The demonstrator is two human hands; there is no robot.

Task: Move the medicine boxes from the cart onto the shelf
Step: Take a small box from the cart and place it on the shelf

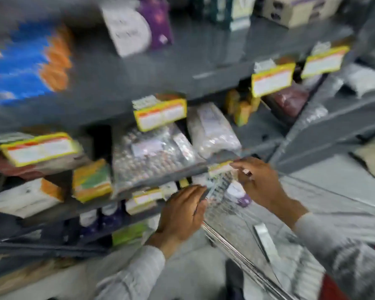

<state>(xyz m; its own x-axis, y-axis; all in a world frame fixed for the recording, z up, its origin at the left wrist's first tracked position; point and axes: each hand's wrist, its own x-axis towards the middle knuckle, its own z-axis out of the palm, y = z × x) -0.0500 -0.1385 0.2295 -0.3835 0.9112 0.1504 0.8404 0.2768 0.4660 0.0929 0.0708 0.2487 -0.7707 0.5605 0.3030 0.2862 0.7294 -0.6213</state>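
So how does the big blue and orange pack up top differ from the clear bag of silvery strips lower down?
The blue and orange pack is opaque and brightly coloured; the clear bag is see-through and filled with silvery strips. The pack sits on a higher shelf at the far left; the bag lies on a lower shelf nearer the middle, carrying a white label. Both rest on the grey shelving.

Left hand (182, 211) and right hand (258, 182), both bare, no rings or watch discernible through motion blur. Each forearm wears a long, pale grey-white sleeve (134, 276) ending at the wrist.
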